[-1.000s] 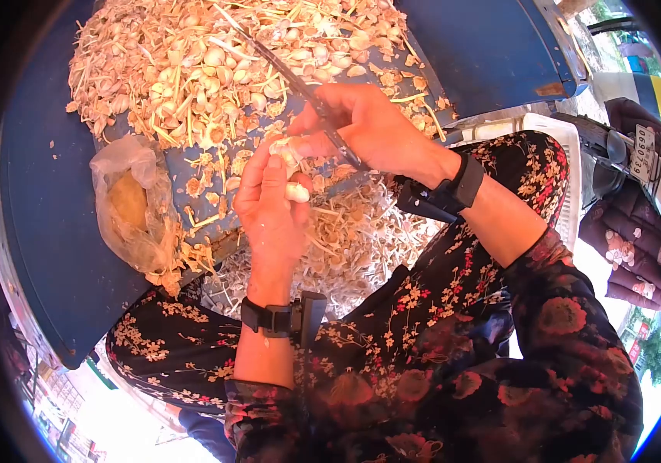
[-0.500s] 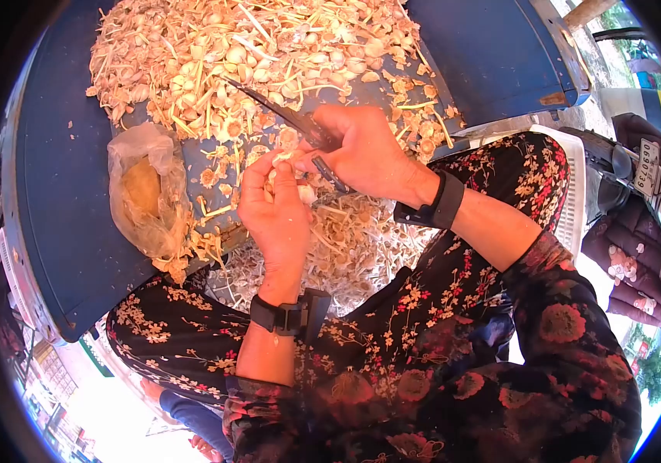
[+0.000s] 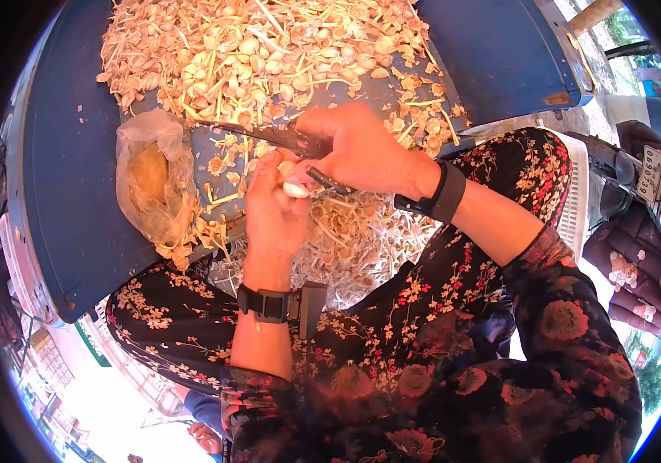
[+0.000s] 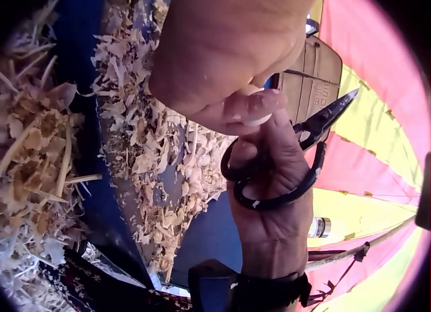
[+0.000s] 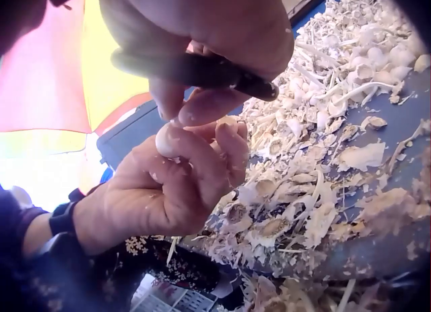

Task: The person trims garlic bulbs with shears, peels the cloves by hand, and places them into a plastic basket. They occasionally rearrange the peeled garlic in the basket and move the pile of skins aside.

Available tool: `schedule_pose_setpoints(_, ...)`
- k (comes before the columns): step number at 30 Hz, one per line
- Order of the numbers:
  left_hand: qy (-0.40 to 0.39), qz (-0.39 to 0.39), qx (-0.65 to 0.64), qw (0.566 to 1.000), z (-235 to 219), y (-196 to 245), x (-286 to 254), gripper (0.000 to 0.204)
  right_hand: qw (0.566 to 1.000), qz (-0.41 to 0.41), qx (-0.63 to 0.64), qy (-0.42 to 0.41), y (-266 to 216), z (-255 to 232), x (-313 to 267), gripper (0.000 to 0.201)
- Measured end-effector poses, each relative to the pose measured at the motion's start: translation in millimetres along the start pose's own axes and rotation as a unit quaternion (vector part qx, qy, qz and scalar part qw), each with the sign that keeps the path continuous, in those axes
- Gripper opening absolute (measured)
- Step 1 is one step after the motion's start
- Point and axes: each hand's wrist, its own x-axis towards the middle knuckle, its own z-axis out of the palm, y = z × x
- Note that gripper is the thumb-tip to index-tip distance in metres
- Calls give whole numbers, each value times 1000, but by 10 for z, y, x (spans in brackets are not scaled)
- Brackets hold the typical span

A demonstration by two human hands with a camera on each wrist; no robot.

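In the head view my left hand [image 3: 273, 220] pinches a peeled white garlic clove [image 3: 295, 190] between thumb and fingers. My right hand [image 3: 365, 150] holds black-handled scissors [image 3: 265, 134], their handle loops round its fingers and the blades pointing left past the garlic. In the left wrist view the scissors' blades [image 4: 330, 120] lie close together. From the right wrist view, the clove [image 5: 165, 142] shows at the left hand's curled fingers, with the right fingertips right at it. The fingers partly hide the garlic.
A large heap of garlic cloves and dry skins [image 3: 269, 62] covers the back of the blue table [image 3: 76, 193]. A plastic bag with something yellowish-brown [image 3: 149, 181] stands at left. Skins and stalks [image 3: 354, 247] are piled below the hands, between the floral-clad legs.
The scissors have swung down toward the left, their blades now nearly level in the head view. The right hand has moved closer over the left, which still holds the garlic.
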Motion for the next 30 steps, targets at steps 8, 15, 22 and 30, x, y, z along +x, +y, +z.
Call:
schedule_pose_setpoints(8,1,-44,-65,997,-109,13,89,18,991,-52,-115,46,-134,-106,-50,37)
schedule_pose_setpoints(15,-8,-8,-47,999,-106,143,125,15,934,-13,-357,-5,134,-377,-190,57)
schedule_pose_setpoints(22,8,-10,-61,998,-77,147,125,14,907,18,-419,-43,111,-356,-207,51)
schedule_pose_setpoints(30,9,-3,175,984,-137,345,120,28,892,-29,-451,-29,207,-359,-213,54)
